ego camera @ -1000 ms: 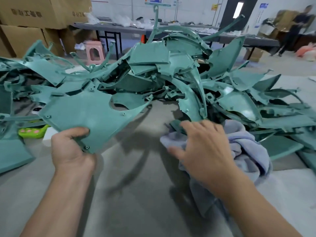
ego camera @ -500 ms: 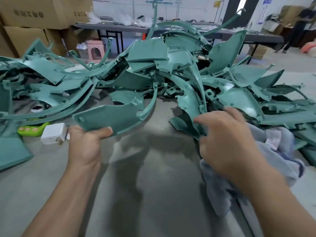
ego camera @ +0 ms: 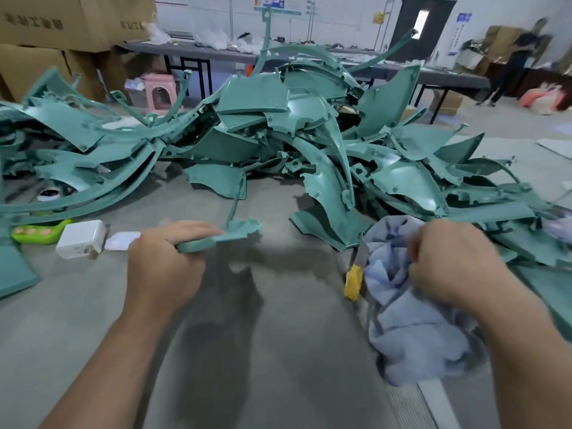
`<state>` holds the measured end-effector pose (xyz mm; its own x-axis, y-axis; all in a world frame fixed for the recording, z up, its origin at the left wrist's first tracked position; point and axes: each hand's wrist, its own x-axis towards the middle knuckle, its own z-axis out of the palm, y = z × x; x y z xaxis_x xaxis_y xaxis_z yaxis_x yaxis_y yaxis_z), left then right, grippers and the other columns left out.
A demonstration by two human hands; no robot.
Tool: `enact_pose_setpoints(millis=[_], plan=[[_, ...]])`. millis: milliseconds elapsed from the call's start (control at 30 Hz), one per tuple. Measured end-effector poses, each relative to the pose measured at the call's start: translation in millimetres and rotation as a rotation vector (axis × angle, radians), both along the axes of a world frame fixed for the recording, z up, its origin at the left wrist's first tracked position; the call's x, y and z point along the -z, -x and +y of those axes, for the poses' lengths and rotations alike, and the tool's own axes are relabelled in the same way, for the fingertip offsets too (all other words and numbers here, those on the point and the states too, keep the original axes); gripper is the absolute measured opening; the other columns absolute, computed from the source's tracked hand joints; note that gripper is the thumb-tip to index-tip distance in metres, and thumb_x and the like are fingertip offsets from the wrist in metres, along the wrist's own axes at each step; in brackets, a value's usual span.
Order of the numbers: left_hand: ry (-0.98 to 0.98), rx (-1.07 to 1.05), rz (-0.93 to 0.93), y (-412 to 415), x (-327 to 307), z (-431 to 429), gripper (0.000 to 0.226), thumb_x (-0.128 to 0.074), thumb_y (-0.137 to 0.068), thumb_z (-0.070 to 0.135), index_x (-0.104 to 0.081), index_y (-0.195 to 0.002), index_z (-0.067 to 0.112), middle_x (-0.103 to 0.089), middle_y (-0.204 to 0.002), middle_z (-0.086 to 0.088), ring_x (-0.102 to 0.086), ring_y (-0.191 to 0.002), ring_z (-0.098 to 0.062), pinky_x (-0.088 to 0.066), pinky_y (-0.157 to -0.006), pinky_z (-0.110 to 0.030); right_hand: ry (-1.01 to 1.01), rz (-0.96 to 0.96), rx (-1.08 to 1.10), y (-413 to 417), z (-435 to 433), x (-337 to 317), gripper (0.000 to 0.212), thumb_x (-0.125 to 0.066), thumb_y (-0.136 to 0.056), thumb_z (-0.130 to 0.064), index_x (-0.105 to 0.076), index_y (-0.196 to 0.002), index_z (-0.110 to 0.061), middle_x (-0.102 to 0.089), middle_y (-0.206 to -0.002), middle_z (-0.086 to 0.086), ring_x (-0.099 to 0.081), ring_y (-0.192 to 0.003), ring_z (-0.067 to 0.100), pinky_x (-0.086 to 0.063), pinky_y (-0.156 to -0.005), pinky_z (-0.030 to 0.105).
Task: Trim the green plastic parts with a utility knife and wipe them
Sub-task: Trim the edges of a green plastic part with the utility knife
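My left hand grips a green plastic part, now seen edge-on and held low over the grey table. My right hand bunches a pale blue cloth that trails down toward the table's near right. A utility knife with a yellow handle lies on the table just left of the cloth, its blade pointing away from me. A big heap of green plastic parts fills the far half of the table.
A white box, a small white case and a lime green object lie left of my left hand. Cardboard boxes stand at the back left, a pink stool and long tables behind the heap. A person stands far right.
My left hand has tilted the green part from flat-faced to edge-on and lowered it. My right hand drew the cloth back to the right, uncovering the yellow-handled knife.
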<state>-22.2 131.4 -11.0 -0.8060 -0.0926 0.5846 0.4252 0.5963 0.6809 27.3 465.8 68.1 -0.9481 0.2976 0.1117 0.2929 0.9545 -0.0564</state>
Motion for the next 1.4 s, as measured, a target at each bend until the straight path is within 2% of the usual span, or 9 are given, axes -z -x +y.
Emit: enact_pose_setpoints(millis=[100,267,500,633,800,933,1133,1267,1400], plan=[[0.122,0.0,-0.016,-0.1,8.7,3.1,0.053,-0.069,-0.065,-0.015,-0.082,-0.089,0.03,-0.069,-0.089,0.027,-0.059,-0.09,0.025,-0.04,-0.084,0.003,0.283,0.138,-0.252,-5.6,-33.0,6.9,0.017,-0.07,-0.073,-0.012,-0.057,-0.07,-0.023,-0.062,-0.055,-0.013,-0.056,-0.05,0.001,-0.037,-0.045,0.016],[0.15,-0.002,-0.1,-4.8,9.7,4.6,0.052,-0.071,-0.07,-0.01,-0.082,-0.098,0.033,-0.069,-0.102,0.027,-0.061,-0.101,0.015,-0.038,-0.09,0.002,-0.075,-0.13,-0.298,-12.4,-52.8,41.8,0.038,-0.044,-0.1,-0.05,-0.053,-0.065,-0.038,-0.037,-0.067,0.001,-0.047,-0.067,0.029,-0.033,-0.056,0.033],[0.485,-0.033,-0.257,-16.0,10.3,23.0,0.062,-0.071,-0.073,0.004,-0.071,-0.129,0.03,-0.069,-0.131,0.008,-0.068,-0.111,-0.027,-0.052,-0.096,-0.037,0.083,-0.012,-0.103,10.7,-56.0,62.7,0.037,-0.058,-0.094,-0.044,-0.032,-0.083,-0.02,-0.04,-0.065,-0.004,-0.041,-0.057,0.02,-0.031,-0.053,0.029],[0.544,-0.01,-0.358,-16.6,16.6,37.0,0.081,-0.06,-0.076,0.006,-0.047,-0.152,0.03,-0.047,-0.156,0.009,-0.051,-0.135,-0.02,-0.035,-0.115,-0.031,0.194,-0.013,-0.077,10.9,-44.1,59.1,0.027,-0.057,-0.095,-0.038,-0.053,-0.075,-0.02,-0.053,-0.064,-0.002,-0.051,-0.06,0.022,-0.027,-0.049,0.027],[0.552,0.033,-0.361,-10.1,21.4,34.9,0.082,-0.054,-0.086,0.009,-0.026,-0.16,0.033,-0.027,-0.166,0.009,-0.028,-0.149,-0.013,-0.014,-0.123,-0.026,0.565,0.353,-0.25,2.1,-49.4,45.3,0.028,-0.065,-0.094,-0.028,-0.058,-0.068,-0.019,-0.063,-0.056,0.0,-0.054,-0.054,0.023,-0.043,-0.055,0.037],[0.584,0.062,-0.306,-9.5,20.6,32.4,0.081,-0.056,-0.083,0.01,-0.031,-0.158,0.029,-0.034,-0.164,0.006,-0.031,-0.149,-0.014,-0.017,-0.122,-0.027,0.932,0.251,-0.468,-3.6,-77.8,55.1,0.02,-0.071,-0.089,-0.012,-0.067,-0.071,-0.018,-0.067,-0.059,0.003,-0.061,-0.057,0.03,-0.048,-0.053,0.037],[0.347,-0.034,-0.225,-7.5,11.0,34.9,0.051,-0.064,-0.093,0.012,-0.06,-0.141,0.029,-0.071,-0.128,0.004,-0.067,-0.108,-0.022,-0.052,-0.094,-0.035,1.199,0.148,-0.59,11.2,-78.5,73.1,0.02,-0.066,-0.095,-0.004,-0.072,-0.078,-0.012,-0.072,-0.072,0.01,-0.065,-0.062,0.023,-0.056,-0.062,0.037],[0.307,-0.045,-0.211,-6.5,8.5,40.9,0.051,-0.062,-0.094,0.009,-0.061,-0.141,0.029,-0.071,-0.128,0.007,-0.069,-0.109,-0.018,-0.051,-0.096,-0.028,1.151,0.11,-0.703,10.5,-81.6,74.5,0.016,-0.067,-0.095,-0.012,-0.072,-0.08,-0.015,-0.072,-0.076,0.007,-0.068,-0.066,0.02,-0.058,-0.066,0.036],[0.288,-0.018,-0.207,-6.2,6.8,41.9,0.049,-0.063,-0.095,0.01,-0.062,-0.141,0.029,-0.07,-0.129,0.009,-0.07,-0.108,-0.017,-0.053,-0.096,-0.029,0.827,0.185,-0.472,22.6,-76.4,77.6,0.028,-0.066,-0.095,-0.026,-0.065,-0.068,-0.021,-0.067,-0.062,-0.004,-0.06,-0.054,0.009,-0.049,-0.057,0.034]])
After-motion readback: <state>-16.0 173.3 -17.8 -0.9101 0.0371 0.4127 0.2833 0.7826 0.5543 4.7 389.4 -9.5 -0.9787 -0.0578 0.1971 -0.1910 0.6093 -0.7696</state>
